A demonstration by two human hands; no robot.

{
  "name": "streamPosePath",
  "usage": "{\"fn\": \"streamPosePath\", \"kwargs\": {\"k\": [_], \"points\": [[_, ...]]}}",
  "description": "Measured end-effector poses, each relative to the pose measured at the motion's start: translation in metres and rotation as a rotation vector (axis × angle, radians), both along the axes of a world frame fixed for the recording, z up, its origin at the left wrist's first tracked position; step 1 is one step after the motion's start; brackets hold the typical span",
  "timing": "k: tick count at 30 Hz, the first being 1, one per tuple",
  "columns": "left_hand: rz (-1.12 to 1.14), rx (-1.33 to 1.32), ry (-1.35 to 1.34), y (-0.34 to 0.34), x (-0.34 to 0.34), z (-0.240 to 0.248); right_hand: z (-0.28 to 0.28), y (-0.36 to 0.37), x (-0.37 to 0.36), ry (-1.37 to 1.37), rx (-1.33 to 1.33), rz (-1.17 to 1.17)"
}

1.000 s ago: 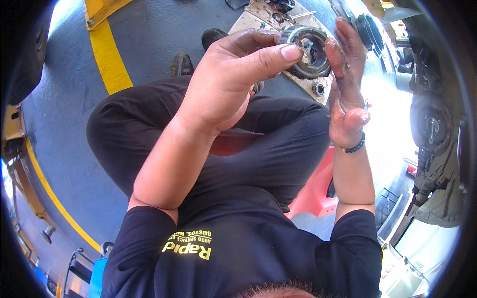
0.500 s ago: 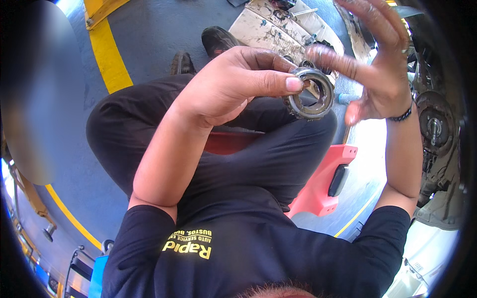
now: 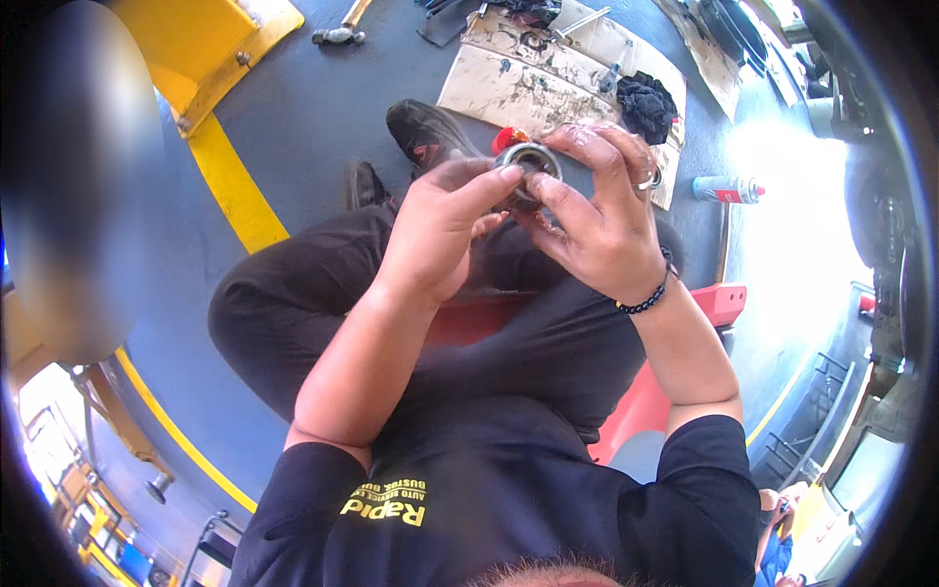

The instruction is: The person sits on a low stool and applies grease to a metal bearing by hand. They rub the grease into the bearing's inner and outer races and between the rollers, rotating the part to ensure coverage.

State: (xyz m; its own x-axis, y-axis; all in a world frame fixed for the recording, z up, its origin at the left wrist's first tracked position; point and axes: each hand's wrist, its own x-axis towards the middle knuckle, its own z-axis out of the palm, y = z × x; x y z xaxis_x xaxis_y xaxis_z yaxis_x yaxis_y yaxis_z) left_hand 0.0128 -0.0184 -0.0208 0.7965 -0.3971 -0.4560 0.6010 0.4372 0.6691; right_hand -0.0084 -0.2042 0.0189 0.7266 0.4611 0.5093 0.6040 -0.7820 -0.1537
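Well, from the head view, my only one, I have the metal ring (image 3: pixel 528 151) up in front of me, tilted, between the hands, above the gap between the folded legs. To handle it well, I'd press evenly from both sides and hold the fingertips to the rim, clear of the bore; the right fingers look slick, so I judge a light pinch could slip. I'd also turn it in small steps, letting one hand bear it while the other shifts.

As for the grip, the left hand (image 3: pixel 438 223) is closed just to the ring's width, its thumb on the near-left rim and the forefinger behind. The right hand (image 3: pixel 608 220) curls loosely around the right side, thumb against the near edge and forefinger by the far rim; I can't make out how hard it squeezes. Beyond them lie the stained cardboard (image 3: pixel 481 86) and a black cloth (image 3: pixel 647 106), with a spray can (image 3: pixel 726 190) off to the right.
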Motion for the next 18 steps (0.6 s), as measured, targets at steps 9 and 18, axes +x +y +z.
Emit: {"fn": "streamPosePath", "kwargs": {"k": [9,18], "points": [[-0.048,0.075,0.192,-0.019,0.014,-0.033,-0.024,-0.039,0.029,0.336,0.146,0.093],[0.340,-0.257,0.252,0.014,0.058,-0.048,-0.165,-0.069,0.173,0.572,0.004,-0.060]]}}
